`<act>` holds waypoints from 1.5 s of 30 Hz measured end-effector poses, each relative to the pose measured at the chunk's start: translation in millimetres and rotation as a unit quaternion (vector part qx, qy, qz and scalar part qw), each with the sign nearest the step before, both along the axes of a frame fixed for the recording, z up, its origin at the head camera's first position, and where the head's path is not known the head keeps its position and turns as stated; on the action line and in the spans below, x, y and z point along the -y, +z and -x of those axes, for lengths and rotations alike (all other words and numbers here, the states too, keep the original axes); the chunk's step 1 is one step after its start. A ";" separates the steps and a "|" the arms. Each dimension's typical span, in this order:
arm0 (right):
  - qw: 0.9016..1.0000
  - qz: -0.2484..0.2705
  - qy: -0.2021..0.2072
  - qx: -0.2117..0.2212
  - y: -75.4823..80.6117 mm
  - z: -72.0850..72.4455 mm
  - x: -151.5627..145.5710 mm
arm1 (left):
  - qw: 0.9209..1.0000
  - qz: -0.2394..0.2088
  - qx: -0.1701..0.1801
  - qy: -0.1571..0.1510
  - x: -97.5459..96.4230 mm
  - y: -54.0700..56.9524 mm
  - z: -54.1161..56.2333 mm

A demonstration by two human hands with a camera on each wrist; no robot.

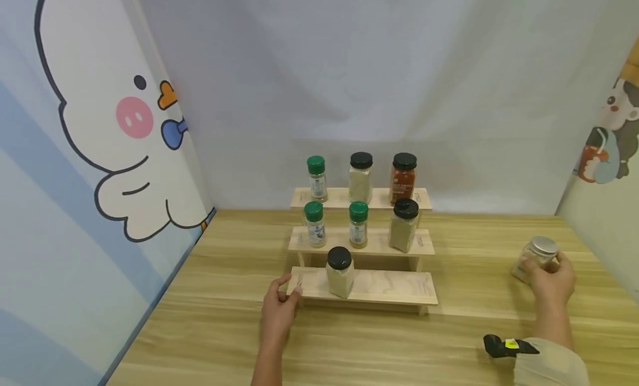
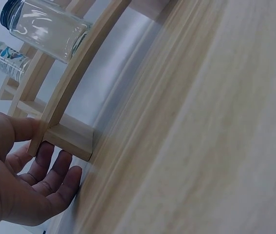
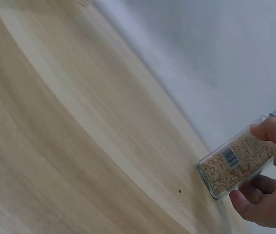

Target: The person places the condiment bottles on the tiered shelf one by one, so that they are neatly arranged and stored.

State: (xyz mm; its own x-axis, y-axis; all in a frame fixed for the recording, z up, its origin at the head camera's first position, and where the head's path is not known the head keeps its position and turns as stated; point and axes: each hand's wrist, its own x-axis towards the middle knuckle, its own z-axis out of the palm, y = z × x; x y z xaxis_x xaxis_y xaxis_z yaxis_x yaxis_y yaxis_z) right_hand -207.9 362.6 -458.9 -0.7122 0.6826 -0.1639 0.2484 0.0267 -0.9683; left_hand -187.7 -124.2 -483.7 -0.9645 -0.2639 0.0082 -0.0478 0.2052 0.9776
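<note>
At the lowest tier's left end, my left hand [image 1: 279, 311] grips the edge of the three-tier wooden spice rack [image 1: 391, 286]. In the left wrist view the thumb lies over the board and the fingers [image 2: 62, 175] curl underneath. Off to the right, my right hand [image 1: 553, 286] holds a silver-lidded glass jar [image 1: 543, 245] around its sides. The right wrist view shows tan grains inside this spice jar [image 3: 225, 168] and a barcode label; its base is at or near the tabletop. A black-lidded jar [image 1: 340, 278] of pale powder stands on the lowest tier, left of centre.
The middle tier bears two green-capped shakers [image 1: 358, 230] and a black-lidded jar [image 1: 402, 230]. On the top tier are a green-capped shaker [image 1: 318, 183], a pale jar [image 1: 360, 181] and a red jar [image 1: 402, 181]. A grey-white curtain [image 1: 359, 70] hangs behind the wooden table [image 1: 224, 253].
</note>
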 end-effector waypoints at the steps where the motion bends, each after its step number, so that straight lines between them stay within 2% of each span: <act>1: 1.000 -0.006 0.001 0.003 -0.6 0.4 -1.1 | 1.000 0.000 -0.002 0.001 -0.1 0.0 0.2; 5: 1.000 -0.020 0.006 0.012 -2.6 0.8 -3.5 | 1.000 0.006 -0.010 0.009 -0.2 -0.1 0.2; 12: 1.000 0.018 -0.005 -0.012 -3.6 -0.4 -4.5 | 1.000 0.007 -0.014 0.008 -0.5 0.6 -0.1; 19: 0.999 -0.027 0.025 0.023 -4.4 -3.7 -1.5 | 1.000 0.010 -0.006 0.004 0.7 0.3 -0.5; 21: 0.999 -0.024 0.028 0.019 -3.8 -4.5 -1.3 | 1.000 0.010 -0.005 0.004 0.9 0.5 -0.5; 26: 0.999 0.041 0.015 -0.012 -0.6 -6.2 -2.4 | 1.000 0.005 -0.005 0.007 0.3 0.8 0.4; 32: 1.000 -0.005 -0.003 0.005 6.9 -11.2 -0.6 | 1.000 0.004 -0.002 0.009 -1.1 1.0 0.2; 38: 0.998 0.037 -0.032 -0.027 21.2 -16.9 2.2 | 1.000 0.003 -0.001 0.008 -1.2 1.2 0.9; 45: 0.999 -0.018 -0.043 0.003 31.6 -26.7 6.9 | 1.000 0.002 -0.001 0.004 -0.9 0.0 1.6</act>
